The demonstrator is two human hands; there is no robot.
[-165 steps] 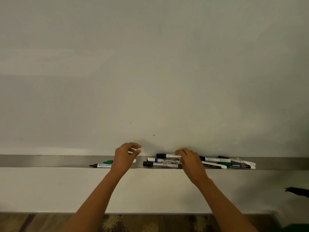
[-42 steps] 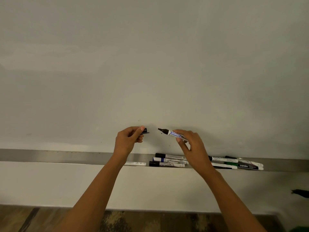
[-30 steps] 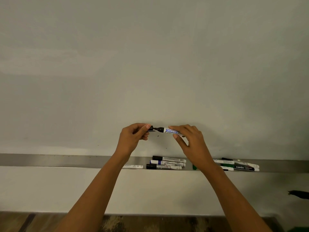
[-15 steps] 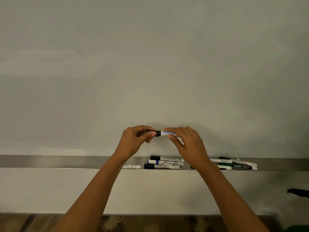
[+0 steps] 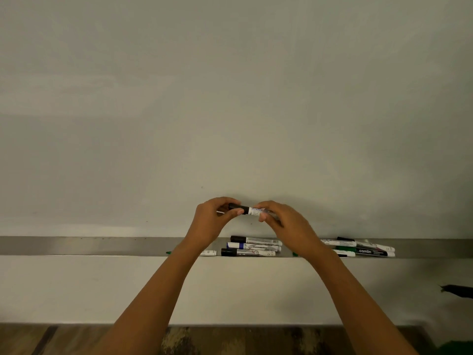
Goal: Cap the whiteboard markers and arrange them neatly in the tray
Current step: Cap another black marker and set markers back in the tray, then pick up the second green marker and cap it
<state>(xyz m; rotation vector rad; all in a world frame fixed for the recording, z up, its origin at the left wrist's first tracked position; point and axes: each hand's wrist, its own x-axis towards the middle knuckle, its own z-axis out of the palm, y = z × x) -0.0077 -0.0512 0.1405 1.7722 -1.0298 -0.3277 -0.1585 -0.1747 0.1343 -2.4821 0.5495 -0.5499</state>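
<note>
Left hand [image 5: 212, 221] fingers pinch the black cap [image 5: 239, 208] of a white-barrelled whiteboard marker [image 5: 254, 210]; right hand [image 5: 284, 222] fingers clamp its barrel. Both hands are raised above the long grey metal tray [image 5: 76, 246], where other markers [image 5: 253, 248] lie.

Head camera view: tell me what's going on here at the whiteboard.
A person holds one marker up in front of the whiteboard with both hands. The left grip pinches its black cap, the right grip holds the white barrel, and the cap looks pushed onto the marker. Below, the other markers lie in the metal tray in two loose bunches, one under the hands and one further right, not lined up yet.
</note>
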